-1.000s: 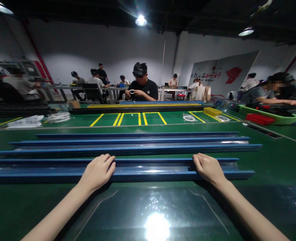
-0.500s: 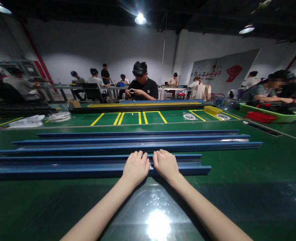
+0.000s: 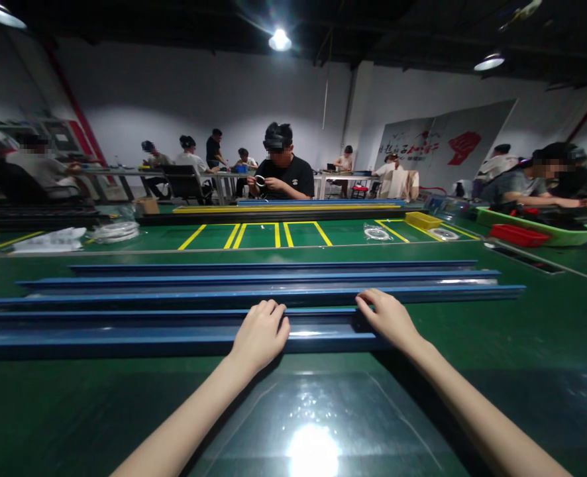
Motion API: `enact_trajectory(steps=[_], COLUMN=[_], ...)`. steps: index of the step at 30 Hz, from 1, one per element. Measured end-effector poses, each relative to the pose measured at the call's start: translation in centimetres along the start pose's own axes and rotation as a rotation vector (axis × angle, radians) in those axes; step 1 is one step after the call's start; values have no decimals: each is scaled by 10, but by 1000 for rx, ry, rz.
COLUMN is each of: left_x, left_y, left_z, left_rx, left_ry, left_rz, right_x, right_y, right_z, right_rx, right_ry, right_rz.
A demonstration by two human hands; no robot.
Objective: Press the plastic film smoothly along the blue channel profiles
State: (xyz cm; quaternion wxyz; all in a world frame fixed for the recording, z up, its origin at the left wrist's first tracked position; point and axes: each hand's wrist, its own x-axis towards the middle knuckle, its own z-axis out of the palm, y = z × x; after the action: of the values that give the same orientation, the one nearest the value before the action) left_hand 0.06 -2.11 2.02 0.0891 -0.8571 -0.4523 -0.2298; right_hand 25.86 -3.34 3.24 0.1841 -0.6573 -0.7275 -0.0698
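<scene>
Nearest me on the green tabletop lies a long blue U-shaped channel (image 3: pixel 323 328), its hollow side up. My left hand (image 3: pixel 260 334) rests across its middle, fingers curled over the far rim and thumb on the near side. Toward the channel's right end is my right hand (image 3: pixel 391 319), thumb apart from loosely bent fingers; the hand covers that end, and whether it touches the rim is hard to see. Just beyond lie more blue channels (image 3: pixel 323 295), parallel to the first.
Across the table a person (image 3: pixel 288 169) handles a white ring-shaped coil (image 3: pixel 260 181). Yellow tape lines (image 3: pixel 278 235) mark the far part. A yellow tray (image 3: pixel 423 220), red tray (image 3: pixel 518 235) and green bin (image 3: pixel 566 232) stand at right. Bagged white coils (image 3: pixel 117 232) lie at left.
My right hand has moved right along the near channel, from beside my left hand to the channel's end, and its fingers have loosened. My left hand has shifted slightly left.
</scene>
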Motion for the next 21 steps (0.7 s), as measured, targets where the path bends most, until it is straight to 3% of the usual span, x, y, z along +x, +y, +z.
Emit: enact_trajectory(steps=[2,5,10,13,21], left_x=[1,5,11,14,29], left_y=[-13,-44,-90,-97,-90], left_z=[-3,-6,-4,-2,1], left_rx=[-43,78,193,209,188], left_ry=[62,133,-31,-98,-136], left_rz=[-32,-156,-320,-349,-501], right_x=[8,23,42,47,70], right_y=[11,10,-10,-13,-11], right_z=[0,2,12,16,19], right_rx=[-5,-50,-150,-181,-233], right_ry=[56,101,50,36,-47], right_rz=[-19,-93,-107,-83,-95])
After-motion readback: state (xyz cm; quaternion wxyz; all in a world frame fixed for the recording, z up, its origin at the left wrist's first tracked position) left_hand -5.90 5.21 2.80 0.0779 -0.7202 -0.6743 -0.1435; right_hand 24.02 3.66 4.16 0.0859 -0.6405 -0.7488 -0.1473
